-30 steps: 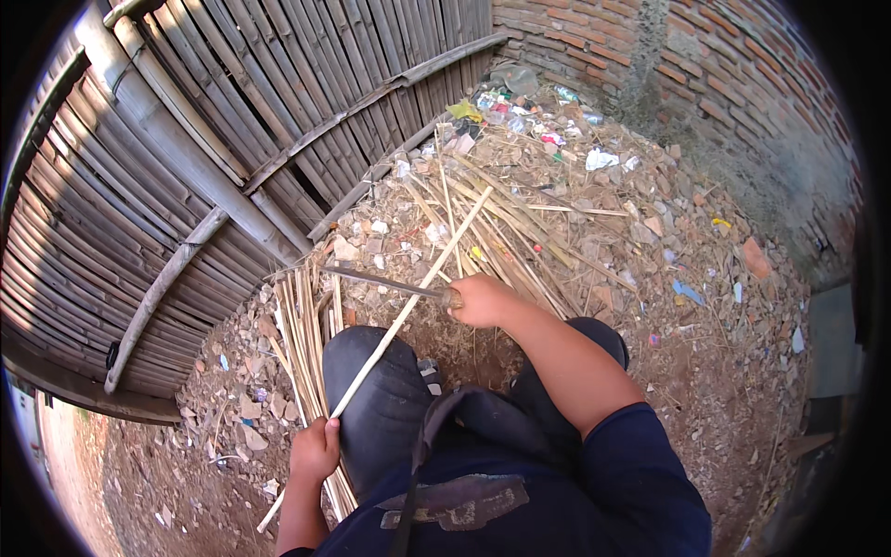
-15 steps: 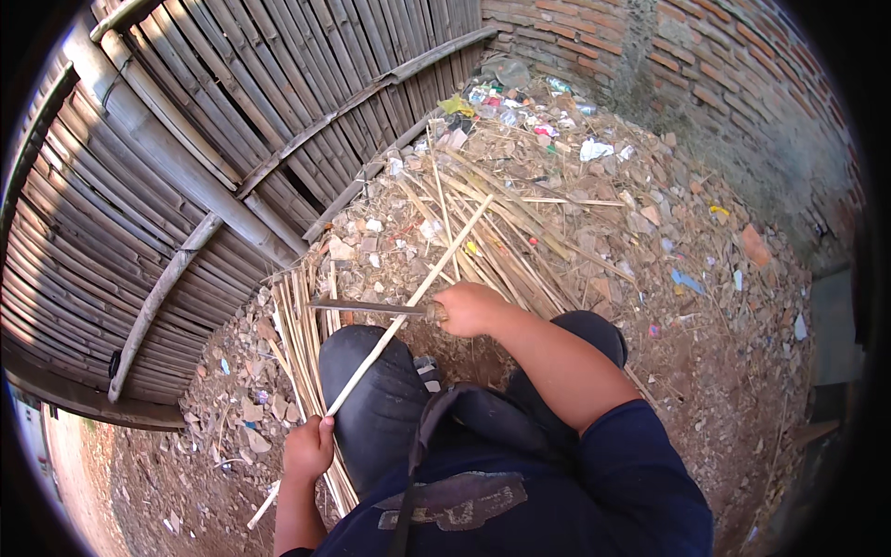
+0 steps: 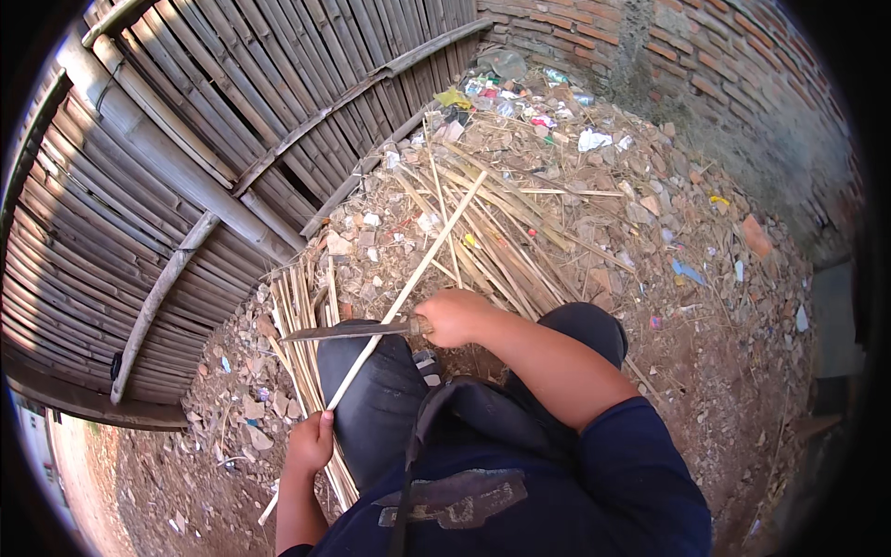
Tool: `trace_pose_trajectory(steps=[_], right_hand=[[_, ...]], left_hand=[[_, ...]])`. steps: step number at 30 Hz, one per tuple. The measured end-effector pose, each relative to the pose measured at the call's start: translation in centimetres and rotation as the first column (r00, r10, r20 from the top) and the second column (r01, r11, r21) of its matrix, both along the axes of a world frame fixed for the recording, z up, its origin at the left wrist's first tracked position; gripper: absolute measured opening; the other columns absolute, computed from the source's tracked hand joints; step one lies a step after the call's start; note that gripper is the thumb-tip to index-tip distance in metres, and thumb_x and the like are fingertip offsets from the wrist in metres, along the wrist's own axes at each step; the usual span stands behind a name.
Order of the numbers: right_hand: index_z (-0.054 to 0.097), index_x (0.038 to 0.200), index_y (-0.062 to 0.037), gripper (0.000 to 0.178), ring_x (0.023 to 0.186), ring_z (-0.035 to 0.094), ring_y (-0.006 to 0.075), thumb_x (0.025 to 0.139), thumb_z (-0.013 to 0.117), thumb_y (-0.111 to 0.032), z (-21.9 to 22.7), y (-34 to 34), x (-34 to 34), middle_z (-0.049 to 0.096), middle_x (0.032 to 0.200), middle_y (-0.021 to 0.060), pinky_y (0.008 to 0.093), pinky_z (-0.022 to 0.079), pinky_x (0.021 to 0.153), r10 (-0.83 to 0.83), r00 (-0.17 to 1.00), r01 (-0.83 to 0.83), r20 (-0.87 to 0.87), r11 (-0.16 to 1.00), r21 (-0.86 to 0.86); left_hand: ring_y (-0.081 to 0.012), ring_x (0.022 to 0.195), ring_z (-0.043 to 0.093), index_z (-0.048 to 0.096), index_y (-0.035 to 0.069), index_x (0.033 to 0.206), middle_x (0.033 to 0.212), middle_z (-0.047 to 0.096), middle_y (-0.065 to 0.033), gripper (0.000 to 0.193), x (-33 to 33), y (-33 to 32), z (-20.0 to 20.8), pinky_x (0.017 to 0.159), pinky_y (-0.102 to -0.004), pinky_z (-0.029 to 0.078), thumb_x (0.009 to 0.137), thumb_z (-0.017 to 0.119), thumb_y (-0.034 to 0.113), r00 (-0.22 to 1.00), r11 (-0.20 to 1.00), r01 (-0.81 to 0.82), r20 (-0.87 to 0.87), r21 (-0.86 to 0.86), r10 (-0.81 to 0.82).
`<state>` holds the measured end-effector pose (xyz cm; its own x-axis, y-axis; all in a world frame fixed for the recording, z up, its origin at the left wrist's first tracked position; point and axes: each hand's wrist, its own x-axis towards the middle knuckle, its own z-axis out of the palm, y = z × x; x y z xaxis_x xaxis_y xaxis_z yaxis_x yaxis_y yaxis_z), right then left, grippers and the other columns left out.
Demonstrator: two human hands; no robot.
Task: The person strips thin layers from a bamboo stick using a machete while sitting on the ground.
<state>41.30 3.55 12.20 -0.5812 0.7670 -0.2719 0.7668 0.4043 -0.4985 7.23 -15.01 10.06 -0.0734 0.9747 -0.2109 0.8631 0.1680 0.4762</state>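
Left hand point(image 3: 309, 444), fingers clamped, holds a pale stick point(image 3: 424, 263) slanting over the left knee point(image 3: 379, 382); right hand point(image 3: 448, 318) grips a knife point(image 3: 345, 331) across it, stick apparently mid-work, whether the bundle of sticks point(image 3: 290, 299) alongside and pile point(image 3: 509, 263) ahead are finished unclear.

Here's the ground point(image 3: 705, 408), brown dirt, rough and stony all over! Across its middle sprawls a loose heap of sticks point(image 3: 509, 255), crossing one another at angles. Over on the left, a tighter bundle of sticks point(image 3: 299, 311), lying lengthwise, with stones point(image 3: 252, 407) just beside it. Up top, rubbish galore: a yellow bag point(image 3: 453, 98) and, to its right, a crumpled white scrap point(image 3: 593, 140). And out right, a blue scrap point(image 3: 687, 271) near an orange brick piece point(image 3: 756, 236)!
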Motion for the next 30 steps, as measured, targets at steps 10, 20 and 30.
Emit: trace_pose_trajectory(steps=[10, 20, 30], right_hand=[[0.072, 0.114, -0.0077, 0.038, 0.101, 0.070, 0.0399, 0.078, 0.070, -0.019, -2.4, 3.9, 3.1, 0.072, 0.104, 0.0217, 0.0480, 0.057, 0.087, -0.215, 0.973, 0.213, -0.089, 0.977, -0.028], [0.072, 0.108, -0.0059, 0.032, 0.102, 0.070, 0.0392, 0.080, 0.070, -0.022, -2.9, 4.2, 2.9, 0.072, 0.107, 0.0212, 0.0478, 0.057, 0.088, -0.215, 0.971, 0.220, -0.101, 0.974, 0.047], [0.072, 0.110, -0.0102, 0.034, 0.102, 0.070, 0.0386, 0.078, 0.069, -0.022, 0.2, 0.6, 0.4, 0.073, 0.107, 0.0182, 0.0504, 0.056, 0.089, 0.039, 0.999, -0.039, 0.002, 0.998, 0.041]], left_hand=[[-0.0496, 0.076, 0.066, 0.066, -0.002, 0.088, 0.074, 0.065, -0.0290, 0.056, 0.5, -0.2, 0.4, 0.069, -0.0534, 0.050, 0.109, 0.044, 0.046, 0.999, 1.000, -0.021, -0.032, 0.005, 0.022], [-0.0346, 0.073, 0.062, 0.062, -0.004, 0.087, 0.073, 0.063, -0.0218, 0.065, -0.8, 0.5, -0.6, 0.073, -0.0455, 0.049, 0.109, 0.041, 0.053, 0.990, 0.994, -0.003, 0.140, -0.106, 0.017], [-0.0216, 0.078, 0.058, 0.065, -0.006, 0.093, 0.075, 0.061, -0.0131, 0.071, -2.7, 0.6, -0.2, 0.078, -0.0407, 0.050, 0.106, 0.044, 0.061, 0.979, 0.944, 0.014, 0.196, -0.329, 0.053]])
